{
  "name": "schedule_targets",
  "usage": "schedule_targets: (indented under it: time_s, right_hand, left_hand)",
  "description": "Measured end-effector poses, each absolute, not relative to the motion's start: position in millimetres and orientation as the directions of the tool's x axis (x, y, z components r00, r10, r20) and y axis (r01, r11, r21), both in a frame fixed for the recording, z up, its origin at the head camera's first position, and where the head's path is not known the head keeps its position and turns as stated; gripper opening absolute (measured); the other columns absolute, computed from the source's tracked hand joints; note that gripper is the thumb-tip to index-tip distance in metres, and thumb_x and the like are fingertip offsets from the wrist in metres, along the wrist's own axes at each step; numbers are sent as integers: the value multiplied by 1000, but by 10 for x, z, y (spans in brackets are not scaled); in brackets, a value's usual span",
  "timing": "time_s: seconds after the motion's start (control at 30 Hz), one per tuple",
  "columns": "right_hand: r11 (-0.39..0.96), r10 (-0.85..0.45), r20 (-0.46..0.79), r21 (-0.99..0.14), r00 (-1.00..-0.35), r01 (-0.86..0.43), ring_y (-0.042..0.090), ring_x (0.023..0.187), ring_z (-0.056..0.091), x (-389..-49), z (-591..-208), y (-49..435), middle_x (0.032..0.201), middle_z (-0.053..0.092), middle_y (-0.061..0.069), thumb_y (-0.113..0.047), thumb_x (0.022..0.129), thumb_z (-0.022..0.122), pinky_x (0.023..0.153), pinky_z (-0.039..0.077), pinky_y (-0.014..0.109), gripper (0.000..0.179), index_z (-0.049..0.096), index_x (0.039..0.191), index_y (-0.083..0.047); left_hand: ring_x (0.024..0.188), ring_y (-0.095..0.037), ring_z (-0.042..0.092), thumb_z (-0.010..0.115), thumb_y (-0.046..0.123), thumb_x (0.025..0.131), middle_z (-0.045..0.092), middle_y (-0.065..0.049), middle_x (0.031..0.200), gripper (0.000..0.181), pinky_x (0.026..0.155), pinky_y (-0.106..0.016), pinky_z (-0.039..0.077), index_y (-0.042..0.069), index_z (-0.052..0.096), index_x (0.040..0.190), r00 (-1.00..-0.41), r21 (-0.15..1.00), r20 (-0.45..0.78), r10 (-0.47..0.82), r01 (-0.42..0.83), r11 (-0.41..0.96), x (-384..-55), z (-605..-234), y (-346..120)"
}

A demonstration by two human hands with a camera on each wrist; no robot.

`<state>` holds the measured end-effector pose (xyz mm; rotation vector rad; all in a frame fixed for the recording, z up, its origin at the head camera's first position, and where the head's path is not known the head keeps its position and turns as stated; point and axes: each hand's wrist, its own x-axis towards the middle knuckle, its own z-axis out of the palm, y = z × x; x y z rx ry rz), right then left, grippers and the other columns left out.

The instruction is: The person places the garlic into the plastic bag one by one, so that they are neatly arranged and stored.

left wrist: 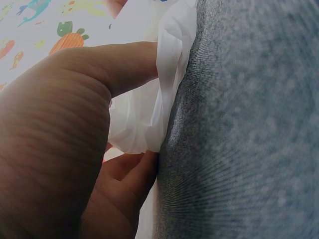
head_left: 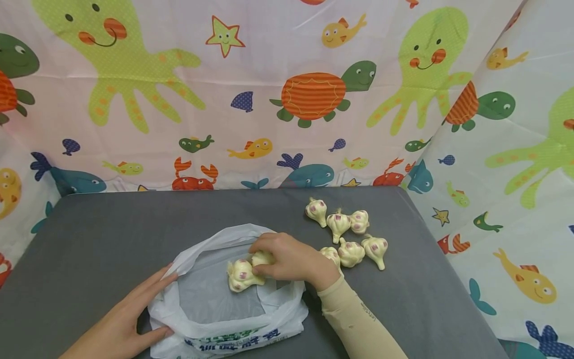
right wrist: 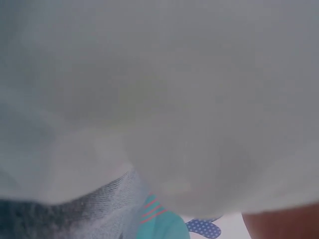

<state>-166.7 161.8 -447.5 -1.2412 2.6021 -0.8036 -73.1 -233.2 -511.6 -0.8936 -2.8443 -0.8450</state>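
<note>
A white plastic bag with green and blue print lies with its mouth wide. My left hand rests against its left side, thumb and fingers spread along the rim. The left wrist view shows the thumb touching the thin white plastic. Inside the mouth, my right hand grips a garlic bulb, partly covered by the fingers. Another garlic bulb lies in the bag just left of it. White plastic fills most of the right wrist view, hiding the right fingers.
Several garlic bulbs lie grouped to the right of the bag, beyond the right forearm. The dark grey tabletop ends at a curtain printed with sea animals, which runs along the back and right side.
</note>
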Motion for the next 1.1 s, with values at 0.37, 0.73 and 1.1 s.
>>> schedule_targets:
  time_s: [0.37,0.73,1.1]
  right_hand:
    - [506,-763,83,-539,-641,-673,8,106,64,-1678,-4505,1625,121,72,-2,-23,101,81,92,53,27,30,77,128,-11]
    - [517,-763,71,-531,-643,-672,9,106,64,-1655,-4507,1613,121,72,-2,-24,101,81,91,52,27,29,77,127,-13]
    - [519,-767,68,-518,-637,-680,8,109,65,-1661,-4475,1618,122,72,-2,-23,101,81,96,53,26,29,77,127,-12]
  left_hand:
    - [142,7,38,96,56,79,37,4,174,106,99,-34,57,30,44,168,-841,483,171,513,525,700,-738,-5095,-2330]
    - [142,8,37,95,58,79,37,4,174,106,100,-30,55,29,44,168,-836,476,177,519,534,698,-727,-5104,-2335]
    - [146,11,29,101,40,77,35,0,176,109,107,-2,22,23,44,168,-799,519,245,549,586,622,-760,-5116,-2331]
